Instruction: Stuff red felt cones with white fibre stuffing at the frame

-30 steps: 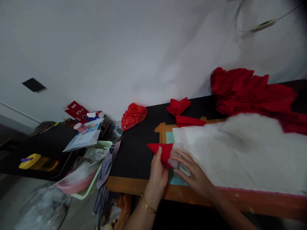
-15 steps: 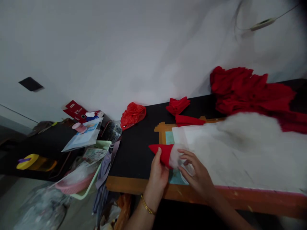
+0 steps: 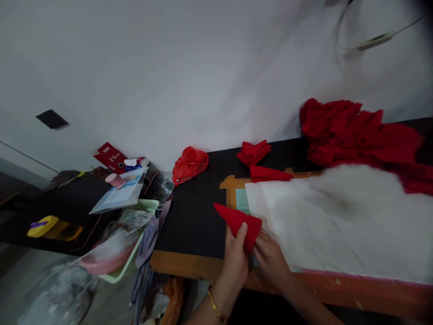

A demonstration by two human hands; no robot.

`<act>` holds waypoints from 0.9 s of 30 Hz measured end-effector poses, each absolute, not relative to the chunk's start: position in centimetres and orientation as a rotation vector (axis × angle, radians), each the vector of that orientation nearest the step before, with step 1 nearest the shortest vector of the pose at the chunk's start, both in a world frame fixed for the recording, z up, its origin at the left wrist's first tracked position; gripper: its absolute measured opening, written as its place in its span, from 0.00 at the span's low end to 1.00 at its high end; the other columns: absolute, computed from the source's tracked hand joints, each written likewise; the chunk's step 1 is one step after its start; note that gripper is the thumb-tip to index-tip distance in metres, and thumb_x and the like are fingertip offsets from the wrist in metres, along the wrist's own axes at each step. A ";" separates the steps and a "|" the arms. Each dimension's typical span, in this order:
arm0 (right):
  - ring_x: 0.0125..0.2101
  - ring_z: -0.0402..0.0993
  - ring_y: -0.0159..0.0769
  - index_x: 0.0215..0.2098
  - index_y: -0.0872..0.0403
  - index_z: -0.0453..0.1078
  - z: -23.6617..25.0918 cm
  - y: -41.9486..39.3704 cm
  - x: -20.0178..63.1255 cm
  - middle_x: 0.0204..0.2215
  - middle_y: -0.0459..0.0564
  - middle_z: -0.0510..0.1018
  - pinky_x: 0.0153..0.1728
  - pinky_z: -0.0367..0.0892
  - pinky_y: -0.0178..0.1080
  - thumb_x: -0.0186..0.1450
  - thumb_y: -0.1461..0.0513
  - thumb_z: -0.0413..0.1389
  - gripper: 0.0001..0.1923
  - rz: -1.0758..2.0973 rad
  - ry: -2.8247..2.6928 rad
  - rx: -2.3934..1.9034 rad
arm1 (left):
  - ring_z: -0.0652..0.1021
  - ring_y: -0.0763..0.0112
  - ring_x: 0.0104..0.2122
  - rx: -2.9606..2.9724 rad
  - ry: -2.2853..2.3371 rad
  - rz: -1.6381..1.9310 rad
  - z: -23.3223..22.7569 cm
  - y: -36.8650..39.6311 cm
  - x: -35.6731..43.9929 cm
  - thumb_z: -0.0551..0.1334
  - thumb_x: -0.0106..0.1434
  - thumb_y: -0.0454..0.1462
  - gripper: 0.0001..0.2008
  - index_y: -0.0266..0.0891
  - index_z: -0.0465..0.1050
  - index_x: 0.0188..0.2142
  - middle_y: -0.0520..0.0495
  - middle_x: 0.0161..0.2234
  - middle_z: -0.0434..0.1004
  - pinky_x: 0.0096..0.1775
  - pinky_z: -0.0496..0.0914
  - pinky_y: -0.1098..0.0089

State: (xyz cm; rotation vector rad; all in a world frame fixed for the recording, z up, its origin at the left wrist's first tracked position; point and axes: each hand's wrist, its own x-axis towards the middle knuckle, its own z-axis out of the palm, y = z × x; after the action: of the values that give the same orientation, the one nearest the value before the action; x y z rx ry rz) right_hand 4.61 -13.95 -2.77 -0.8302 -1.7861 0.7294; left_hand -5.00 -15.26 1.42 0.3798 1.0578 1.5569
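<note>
A red felt cone (image 3: 238, 222) is held over the front edge of the table, its tip pointing left and its wide end to the right. My left hand (image 3: 237, 255) grips it from below, thumb pressed on the near side. At the wide end my right hand (image 3: 269, 255) has its fingers bunched together, with the fingertips hidden at or inside the opening. Whether they hold anything cannot be seen. On the white sheet (image 3: 291, 230) to the right lies a heap of white fluffy stuffing (image 3: 365, 185).
Behind the sheet lie folded red cloth pieces (image 3: 270, 174) and a large red cloth pile (image 3: 358, 131). A red plastic bag (image 3: 190, 164) rests near the wall. To the left are a green basket (image 3: 133, 253), a pink spool (image 3: 115, 180) and a yellow-lidded container (image 3: 50, 228).
White stuffing showed at the cone's wide end before; now it is out of sight. My right hand has closed in against that end, and the cone has tilted and shifted slightly right.
</note>
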 end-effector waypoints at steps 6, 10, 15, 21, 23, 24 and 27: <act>0.41 0.78 0.42 0.48 0.51 0.72 0.3 -13.5 6.8 0.40 0.50 0.81 0.45 0.75 0.44 0.69 0.59 0.51 0.13 1.401 -1.569 -0.837 | 0.78 0.58 0.47 0.473 0.926 1.511 2.0 -14.1 -7.6 0.69 0.56 0.45 0.24 0.36 0.73 0.49 0.38 0.47 0.79 0.51 0.69 0.63; 0.31 0.78 0.37 0.53 0.51 0.67 0.1 -14.2 6.9 0.41 0.52 0.79 0.33 0.76 0.39 0.67 0.61 0.53 0.15 1.150 -1.620 -0.875 | 0.80 0.62 0.39 0.402 0.986 1.605 2.3 -13.3 -7.4 0.69 0.56 0.44 0.22 0.36 0.73 0.47 0.41 0.41 0.81 0.46 0.71 0.63; 0.37 0.75 0.39 0.47 0.50 0.69 -0.8 -14.9 6.1 0.43 0.54 0.75 0.35 0.75 0.41 0.65 0.64 0.57 0.12 0.393 -1.814 -0.896 | 0.80 0.62 0.37 0.241 1.066 1.583 2.8 -13.4 -6.1 0.69 0.55 0.48 0.27 0.37 0.70 0.51 0.43 0.39 0.80 0.43 0.72 0.63; 0.34 0.72 0.42 0.35 0.52 0.72 -1.5 -13.1 6.4 0.32 0.51 0.77 0.34 0.72 0.44 0.66 0.68 0.50 0.10 0.279 -1.913 -0.952 | 0.78 0.61 0.46 0.438 1.055 1.525 2.2 -15.2 -4.9 0.72 0.53 0.41 0.26 0.38 0.70 0.50 0.42 0.44 0.79 0.48 0.69 0.65; 0.31 0.72 0.41 0.32 0.51 0.72 -1.9 -12.9 6.2 0.28 0.50 0.76 0.32 0.72 0.43 0.65 0.67 0.49 0.10 0.349 -1.853 -0.962 | 0.78 0.61 0.46 0.492 1.068 1.502 2.1 -15.6 -4.6 0.71 0.54 0.40 0.24 0.38 0.71 0.49 0.41 0.45 0.79 0.50 0.68 0.65; 0.31 0.73 0.41 0.32 0.51 0.72 -2.0 -13.0 6.0 0.28 0.50 0.77 0.32 0.72 0.42 0.65 0.67 0.49 0.10 0.403 -1.815 -0.965 | 0.78 0.61 0.46 0.507 1.079 1.485 2.1 -15.7 -4.4 0.71 0.54 0.41 0.23 0.37 0.72 0.48 0.41 0.45 0.79 0.51 0.68 0.65; 0.30 0.75 0.40 0.35 0.51 0.73 -1.9 -13.3 5.7 0.29 0.49 0.79 0.32 0.74 0.40 0.65 0.66 0.49 0.11 0.661 -1.735 -0.982 | 0.79 0.60 0.44 0.513 1.101 1.455 2.0 -15.8 -4.2 0.72 0.53 0.40 0.21 0.37 0.74 0.45 0.40 0.42 0.80 0.50 0.68 0.65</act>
State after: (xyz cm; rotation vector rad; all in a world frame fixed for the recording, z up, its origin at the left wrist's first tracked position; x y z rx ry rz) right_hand 5.67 -13.33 -1.94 -0.9825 -1.7350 0.6610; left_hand -4.25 -15.83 2.00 0.5127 1.1013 1.4547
